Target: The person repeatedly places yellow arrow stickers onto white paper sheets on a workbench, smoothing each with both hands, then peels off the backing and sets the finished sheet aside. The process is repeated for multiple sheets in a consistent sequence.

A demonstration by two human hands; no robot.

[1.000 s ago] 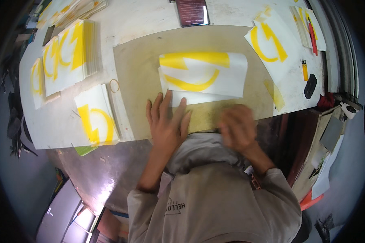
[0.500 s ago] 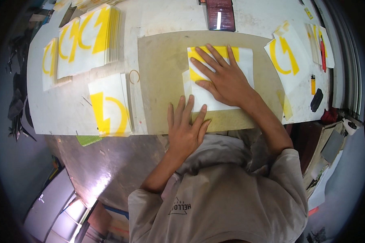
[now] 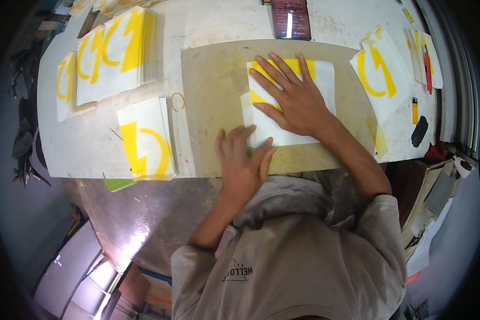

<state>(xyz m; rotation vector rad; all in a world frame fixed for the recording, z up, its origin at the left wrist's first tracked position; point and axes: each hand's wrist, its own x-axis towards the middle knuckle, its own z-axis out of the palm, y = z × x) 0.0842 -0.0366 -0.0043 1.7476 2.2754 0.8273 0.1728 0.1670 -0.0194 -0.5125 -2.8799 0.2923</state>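
Observation:
A folded white paper sheet (image 3: 298,137) with yellow print lies on a tan mat (image 3: 213,80) in front of me. At its left side a narrow pale flap (image 3: 247,109) sticks out. My right hand (image 3: 298,104) rests flat across the sheet, fingers spread over the yellow part and pointing up and left. Beside the lower left corner, my left hand (image 3: 241,154) has its fingers bent and apart, with the tips close to the sheet's edge. Whether those fingertips touch the paper is hard to see. Neither hand grips anything visible.
Left on the white table stand stacks of yellow-printed paper (image 3: 117,48), with a smaller pile (image 3: 144,138) near the front edge and a rubber band (image 3: 177,102). Right are printed sheets (image 3: 376,74), a red pen (image 3: 428,69), a yellow lighter (image 3: 414,111) and a black object (image 3: 419,132). A phone (image 3: 291,20) lies at the back.
My left hand's fingers have bent and drawn back slightly from the paper's lower left edge. My right hand stays flat on the sheet, nearly in the same place.

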